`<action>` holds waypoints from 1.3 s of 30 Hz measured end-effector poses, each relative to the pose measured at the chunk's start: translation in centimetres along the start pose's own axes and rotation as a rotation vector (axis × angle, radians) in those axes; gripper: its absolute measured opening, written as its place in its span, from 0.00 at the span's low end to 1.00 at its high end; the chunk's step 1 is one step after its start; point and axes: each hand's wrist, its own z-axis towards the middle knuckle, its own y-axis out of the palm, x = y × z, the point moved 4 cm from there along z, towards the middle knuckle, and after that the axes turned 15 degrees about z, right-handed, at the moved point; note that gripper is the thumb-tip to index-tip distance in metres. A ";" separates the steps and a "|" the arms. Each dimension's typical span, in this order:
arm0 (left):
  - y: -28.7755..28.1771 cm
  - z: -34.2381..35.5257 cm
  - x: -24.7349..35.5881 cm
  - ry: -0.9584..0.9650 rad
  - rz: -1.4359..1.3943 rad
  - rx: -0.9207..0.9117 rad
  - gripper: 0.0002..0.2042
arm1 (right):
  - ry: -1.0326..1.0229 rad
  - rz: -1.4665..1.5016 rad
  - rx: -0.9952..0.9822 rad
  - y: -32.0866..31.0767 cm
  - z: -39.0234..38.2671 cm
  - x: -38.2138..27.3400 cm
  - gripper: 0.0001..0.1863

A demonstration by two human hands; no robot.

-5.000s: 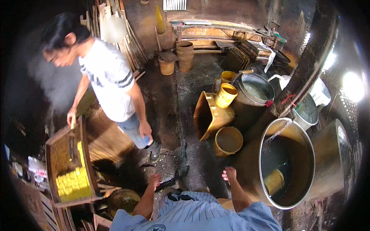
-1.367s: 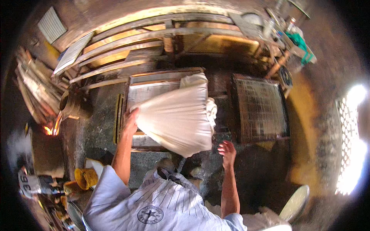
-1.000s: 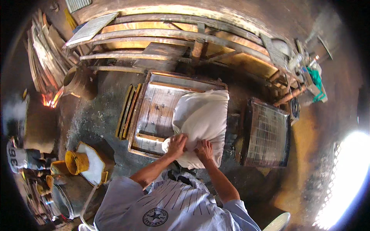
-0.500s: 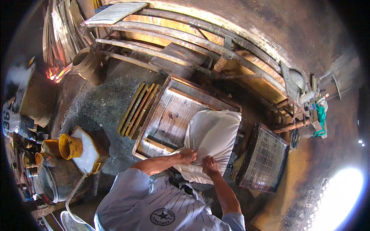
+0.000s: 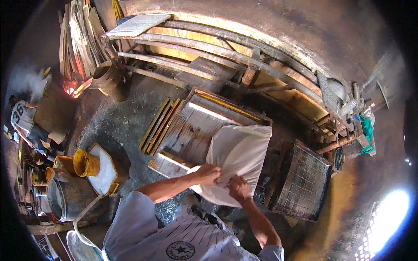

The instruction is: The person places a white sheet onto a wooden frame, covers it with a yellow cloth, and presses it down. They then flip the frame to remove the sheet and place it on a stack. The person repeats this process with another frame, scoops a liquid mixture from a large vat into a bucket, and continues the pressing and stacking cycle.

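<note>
A white cloth (image 5: 241, 145) lies over the right part of a wooden tray (image 5: 187, 130) and hangs over its near side. It looks full, as if wrapped round something flat, but what is inside is hidden. My left hand (image 5: 208, 175) is closed on the cloth near its front left part. Just to the right, my right hand (image 5: 239, 189) pinches gathered cloth, its fingers bent. Folds run between the two hands. Two pale wooden strips rest on the tray's slatted bottom, one a near strip (image 5: 174, 160) and one a far strip (image 5: 213, 113).
Right of the tray leans a dark-framed grid panel (image 5: 302, 180). Several wooden slats (image 5: 160, 126) lie at its left. Further left stand a yellow bucket (image 5: 86, 163) and a container of white material (image 5: 104, 170). A co-worker (image 5: 24, 119) is near a fire (image 5: 74, 90). Pole racks (image 5: 196, 50) span the back.
My head view has shifted, so the surroundings sit a little differently and more of the co-worker shows. Both hands stay on the cloth, with the left elbow spread slightly further out.
</note>
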 end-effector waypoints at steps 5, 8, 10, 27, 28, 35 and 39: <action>4.3 -2.5 2.9 -0.154 -0.012 -0.151 0.09 | 0.121 -0.087 0.016 2.5 -6.7 -1.9 0.16; 4.4 -2.3 2.5 -0.505 -0.287 -0.158 0.10 | 0.262 0.126 0.163 -1.1 -8.2 -3.7 0.21; 3.7 0.2 7.3 -0.561 -0.367 -0.113 0.14 | 0.363 0.172 0.271 -3.4 -11.7 -3.9 0.33; -24.8 9.0 29.1 0.279 -1.715 0.595 0.09 | 0.056 1.492 0.781 -29.2 -11.6 9.3 0.12; -24.6 7.3 27.3 0.055 -1.499 0.562 0.09 | 0.347 1.256 0.816 -32.6 -9.9 4.8 0.10; -11.3 5.2 26.8 -0.203 -1.353 0.144 0.19 | 0.035 0.965 1.158 -59.6 -10.8 -5.0 0.12; -8.1 2.1 23.0 -0.437 -1.466 0.027 0.19 | -0.010 0.665 1.244 -67.3 -11.4 -5.4 0.14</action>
